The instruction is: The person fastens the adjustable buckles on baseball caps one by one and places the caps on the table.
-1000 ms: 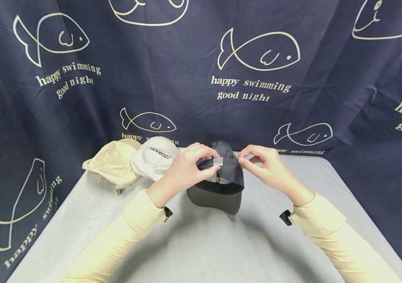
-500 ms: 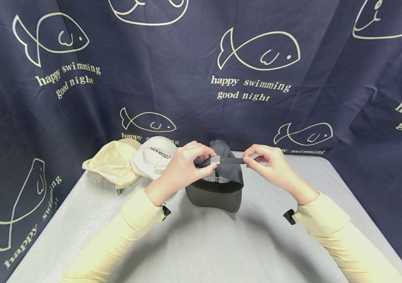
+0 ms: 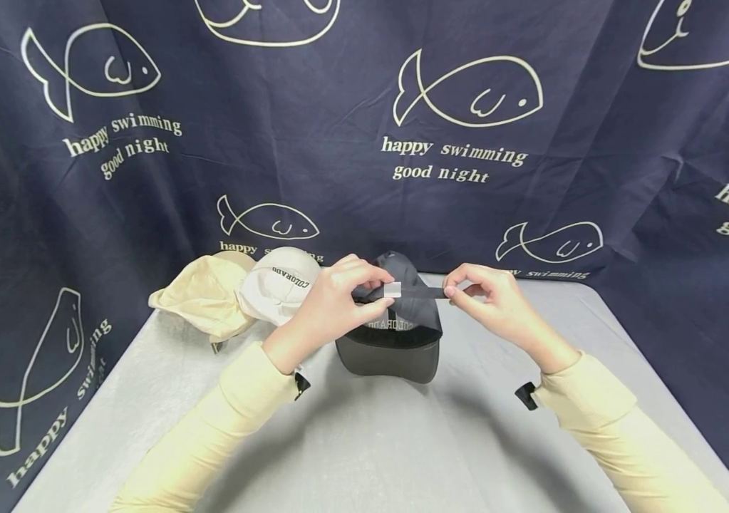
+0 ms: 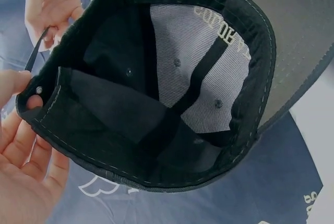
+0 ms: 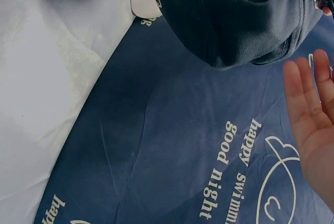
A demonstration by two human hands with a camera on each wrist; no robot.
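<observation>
"Where's the dark navy cloth baseball cap (image 3: 425, 313)?"

"Over the pale grey table (image 3: 370, 463), stiff dark grey brim (image 3: 390, 361) facing the near side. Whether it touches down, I can't tell."

"And the hands?"

"The left hand (image 3: 338, 293) pinches the cap's back at the shiny silver buckle (image 3: 393, 290); the right hand (image 3: 489, 293) pinches the thin dark strap (image 3: 427, 293) near its end."

"How should it handle?"

"Light and floppy, I'd judge, firmer at the brim. Steady the buckle, grip the strap's tip; smooth metal might slip."

Three caps (image 3: 390, 360) (image 3: 287, 267) (image 3: 204, 296) (one dark), two hands (image 3: 340, 292) (image 3: 491, 296), one table (image 3: 370, 456).
</observation>
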